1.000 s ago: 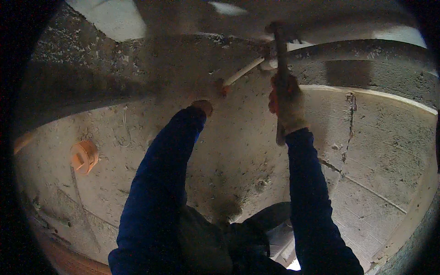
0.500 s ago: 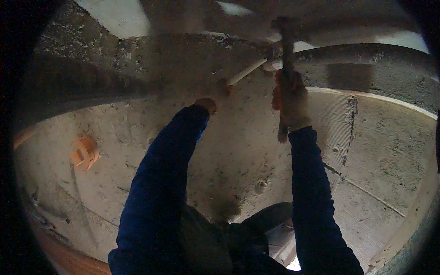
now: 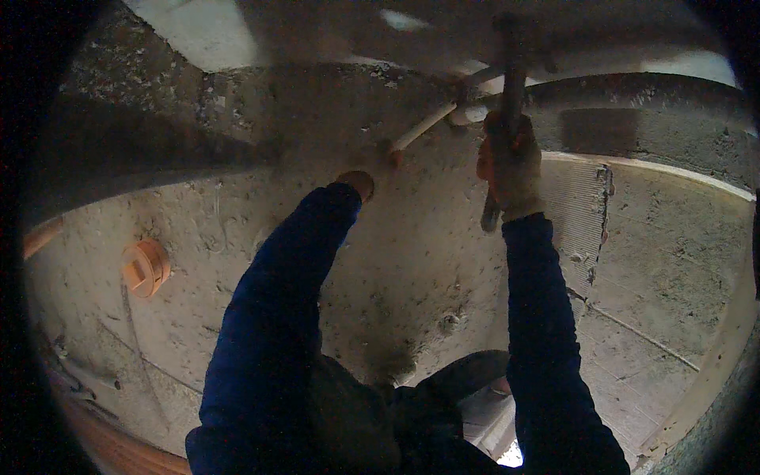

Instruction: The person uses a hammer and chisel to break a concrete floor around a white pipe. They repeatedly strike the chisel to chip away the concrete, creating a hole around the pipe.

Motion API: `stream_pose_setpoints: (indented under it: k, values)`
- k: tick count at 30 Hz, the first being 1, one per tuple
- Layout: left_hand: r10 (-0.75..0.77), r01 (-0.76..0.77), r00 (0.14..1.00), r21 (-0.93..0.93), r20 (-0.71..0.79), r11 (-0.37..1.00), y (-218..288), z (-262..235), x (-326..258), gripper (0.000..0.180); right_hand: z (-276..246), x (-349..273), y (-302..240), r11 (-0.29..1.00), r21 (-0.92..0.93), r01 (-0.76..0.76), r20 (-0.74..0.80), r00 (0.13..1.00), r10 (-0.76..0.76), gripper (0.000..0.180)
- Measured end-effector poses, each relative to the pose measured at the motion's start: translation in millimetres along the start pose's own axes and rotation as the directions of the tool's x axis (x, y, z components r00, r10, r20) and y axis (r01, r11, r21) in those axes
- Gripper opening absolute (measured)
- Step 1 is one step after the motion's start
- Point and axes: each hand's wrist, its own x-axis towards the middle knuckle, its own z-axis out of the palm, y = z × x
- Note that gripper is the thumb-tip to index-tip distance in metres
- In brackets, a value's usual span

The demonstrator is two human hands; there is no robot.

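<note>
Two arms in dark blue sleeves rise from the lower edge toward a rough concrete wall (image 3: pixel 237 229), and much of the scene is dim. We see the right hand (image 3: pixel 511 162) in a pale work glove, its fingers wrapped tight around the handle of a hammer (image 3: pixel 507 119); the handle's lower end sticks out below the glove, while the head at the top is lost in shadow and blur, so we cannot make out its shape. The left hand (image 3: pixel 358 182) is mostly hidden behind its own sleeve; only an orange-brown edge of it shows against the wall, and we cannot tell whether its fingers are spread or pressed together, or if they hold something. Just above it a thin white pipe (image 3: pixel 423 127) runs slanted up to the right, toward the hammer, and its upper end disappears into the dark zone near a whitish fitting. At the left, well apart from both hands, an orange round cap (image 3: pixel 145 267) sits in the wall. A vertical crack (image 3: pixel 603 214) marks the concrete at the right of the gloved hand.
</note>
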Motion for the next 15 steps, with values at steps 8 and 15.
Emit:
stream_pose_setpoints:
  k: [8, 15]
  values:
    - [0.110, -0.110, 0.986, 0.006, -0.122, 0.994, 12.2, 4.5, 0.4, 0.047, -19.3, 14.4, 53.5, 0.856, -0.142, -0.497, 0.172, 0.839, 0.516, 0.029]
    - [0.062, 0.075, 0.969, -0.522, 0.240, 0.850, -2.3, -31.3, -30.9, 0.038, -27.4, -108.2, 65.5, 0.809, -0.063, -0.585, 0.081, 0.804, 0.588, 0.032]
